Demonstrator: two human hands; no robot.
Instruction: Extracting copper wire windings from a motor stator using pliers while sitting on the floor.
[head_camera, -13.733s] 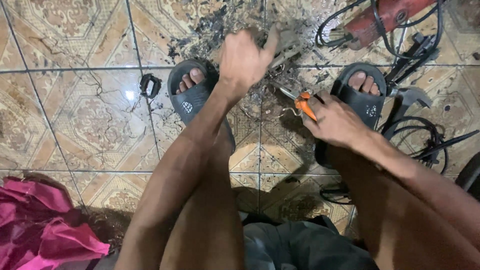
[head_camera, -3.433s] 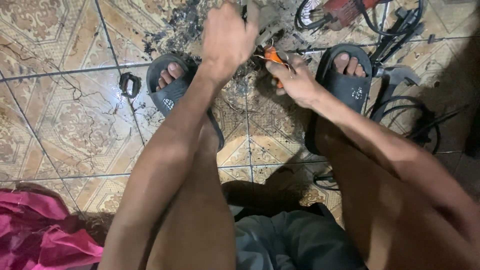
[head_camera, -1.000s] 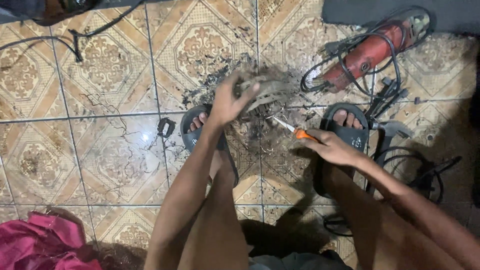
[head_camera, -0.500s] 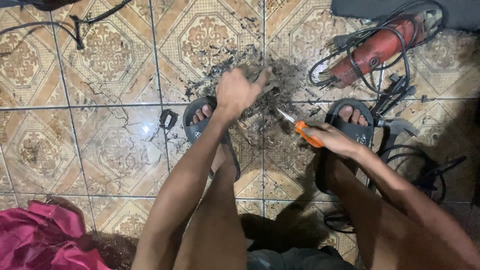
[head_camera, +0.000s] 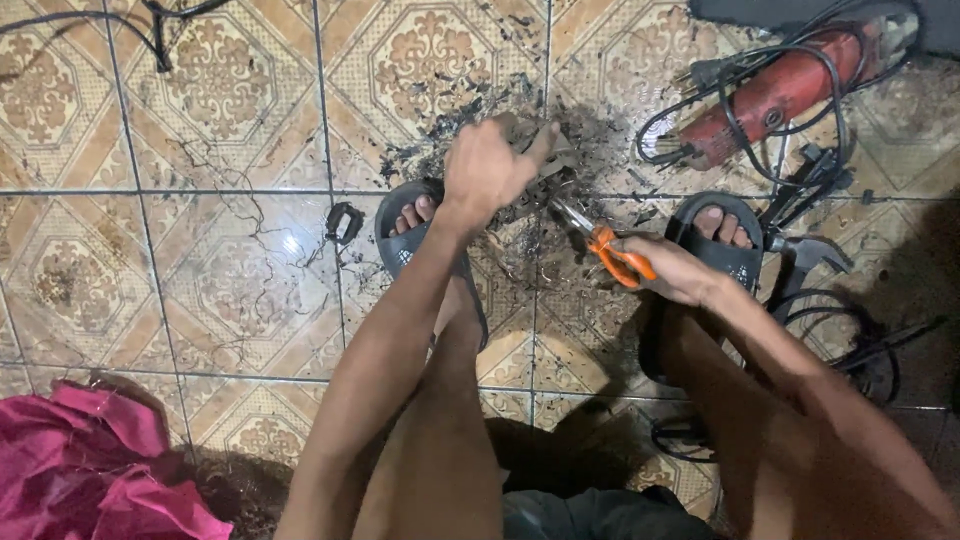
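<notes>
The left hand (head_camera: 487, 168) was curled around a small greyish piece of metal scrap (head_camera: 540, 160), its fingers pinching it just above the floor, while the right hand (head_camera: 672, 268) was closed around the orange handles of a pair of metal-bladed pliers-like cutters (head_camera: 600, 238), whose tips pointed up and left toward the held piece. Compared with half a second earlier, the cutters had come a little nearer the scrap and the left hand had lowered over it, so the two now lay close, though whether the tips touched it could not be told. Beneath both lay a dark patch of soot-like debris and fine wire bits (head_camera: 520, 220) on the patterned brown ceramic floor tiles (head_camera: 220, 290). The person's feet sat in dark grey rubber sandals, one on the left (head_camera: 405, 235) and one on the right (head_camera: 715, 250). Farther out were a red angle grinder wrapped in black cable (head_camera: 780, 90), a small black clip (head_camera: 343, 220) and a crumpled pink cloth (head_camera: 100, 470).
</notes>
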